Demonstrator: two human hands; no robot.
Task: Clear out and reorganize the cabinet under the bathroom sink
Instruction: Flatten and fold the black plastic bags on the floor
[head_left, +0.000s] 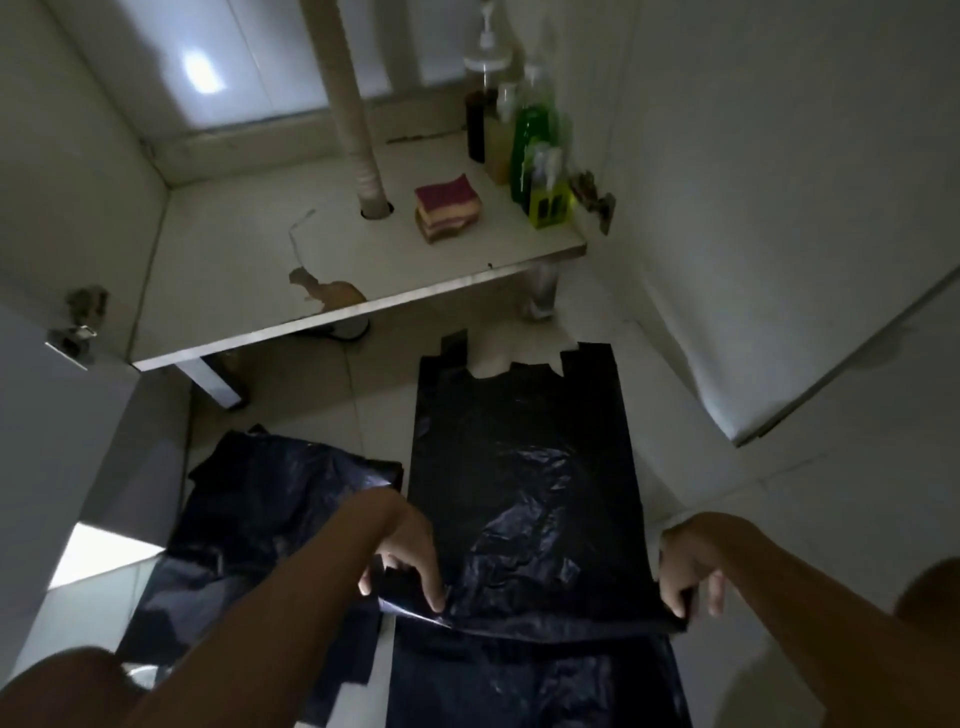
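A black plastic bag (524, 467) is spread flat on the floor (374, 415) in front of the cabinet (234, 249); its near edge is pinched in the grip of the left hand (410, 561) and the right hand (685, 571).

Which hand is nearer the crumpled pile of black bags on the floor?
Left. The left hand pinches a corner of the flat bag, right beside the pile; the right hand holds the opposite corner, across the flat bag from it.
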